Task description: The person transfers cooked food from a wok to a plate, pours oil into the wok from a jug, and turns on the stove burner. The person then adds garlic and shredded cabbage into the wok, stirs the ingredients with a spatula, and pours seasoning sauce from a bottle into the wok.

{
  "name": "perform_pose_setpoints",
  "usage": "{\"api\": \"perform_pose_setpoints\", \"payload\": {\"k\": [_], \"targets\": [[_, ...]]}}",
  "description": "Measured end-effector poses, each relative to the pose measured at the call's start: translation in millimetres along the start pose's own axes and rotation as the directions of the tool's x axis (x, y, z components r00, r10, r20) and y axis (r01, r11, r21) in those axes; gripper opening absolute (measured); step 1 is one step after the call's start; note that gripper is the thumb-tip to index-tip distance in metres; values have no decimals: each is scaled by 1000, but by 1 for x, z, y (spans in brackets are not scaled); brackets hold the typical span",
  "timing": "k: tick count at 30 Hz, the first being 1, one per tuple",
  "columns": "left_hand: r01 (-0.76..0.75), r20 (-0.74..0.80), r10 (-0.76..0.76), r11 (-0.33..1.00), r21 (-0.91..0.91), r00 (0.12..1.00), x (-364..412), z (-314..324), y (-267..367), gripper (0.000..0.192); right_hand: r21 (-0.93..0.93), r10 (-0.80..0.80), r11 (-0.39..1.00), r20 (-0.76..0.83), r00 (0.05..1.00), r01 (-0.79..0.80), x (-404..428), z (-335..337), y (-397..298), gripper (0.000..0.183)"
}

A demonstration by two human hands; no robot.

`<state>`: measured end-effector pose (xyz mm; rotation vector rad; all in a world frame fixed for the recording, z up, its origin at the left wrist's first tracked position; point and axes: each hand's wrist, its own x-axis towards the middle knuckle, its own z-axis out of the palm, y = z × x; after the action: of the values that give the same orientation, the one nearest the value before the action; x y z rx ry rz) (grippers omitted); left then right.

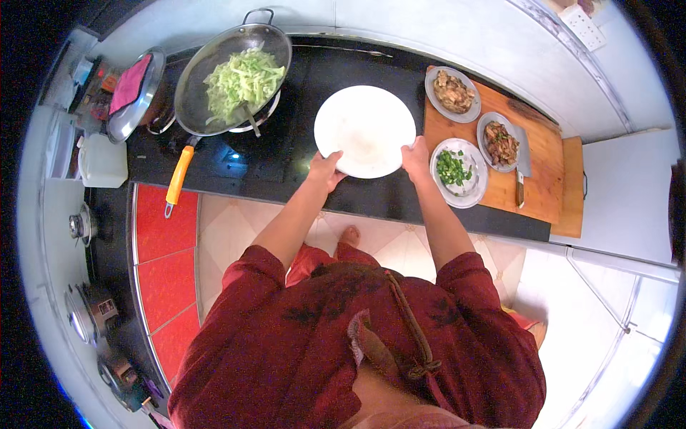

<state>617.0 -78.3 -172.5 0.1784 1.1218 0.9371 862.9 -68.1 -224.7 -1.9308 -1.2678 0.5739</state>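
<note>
A large white plate (364,126) is held level over the black countertop by both hands. My left hand (327,167) grips its lower left rim, thumb on top; my right hand (415,156) grips its lower right rim. To the left, a wok (190,91) with an orange handle (180,171) stands on the stove, full of shredded green cabbage (244,80), with the metal handle of a utensil (251,119) sticking out. Right of my right hand lies a plate of chopped green onions (453,167) in a white dish.
A wooden cutting board (541,187) on the right bears two plates of cooked-looking meat (453,94) and a cleaver (520,182). A steel lid (128,120) with a pink cloth (130,86) and a white plastic jug (104,161) stand at the left.
</note>
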Motion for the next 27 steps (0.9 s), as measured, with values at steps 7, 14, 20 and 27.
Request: {"api": "perform_pose_setpoints", "payload": {"k": [7, 14, 20, 27], "targets": [[0, 97, 8, 997, -77, 995, 19, -7, -3, 47, -27, 44, 999, -2, 999, -44, 7, 7, 7, 20], [-9, 27, 8, 999, 36, 1000, 23, -47, 17, 32, -467, 42, 883, -15, 999, -44, -12, -9, -121, 43], [12, -223, 28, 984, 178, 974, -10, -49, 39, 15, -280, -517, 830, -60, 854, 483, -15, 6, -215, 29], [-85, 224, 29, 966, 244, 974, -94, -74, 75, 12, -170, -549, 785, 251, 797, 595, -84, 16, -340, 29]]}}
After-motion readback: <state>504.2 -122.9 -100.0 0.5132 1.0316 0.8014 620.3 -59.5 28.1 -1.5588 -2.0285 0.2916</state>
